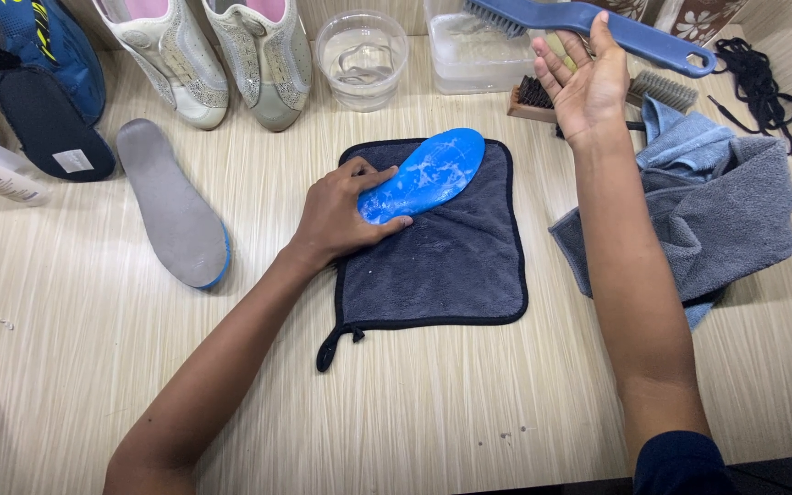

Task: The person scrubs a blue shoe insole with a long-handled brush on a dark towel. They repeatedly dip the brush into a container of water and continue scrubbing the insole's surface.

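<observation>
A blue insole (423,174), streaked with white foam, lies on a dark square cloth (442,257) in the middle of the bench (414,412). The left hand (341,215) pinches the insole's near end between thumb and fingers. The right hand (588,82), fingers loosely curled, holds a blue brush (598,23) by its handle above the far edge. A grey towel (717,211) is bunched toward the right edge, and a grey insole (171,206) lies left of the cloth.

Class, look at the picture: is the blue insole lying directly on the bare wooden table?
No. The blue insole lies on a dark cloth spread over the table, and the left hand presses its near end.
</observation>
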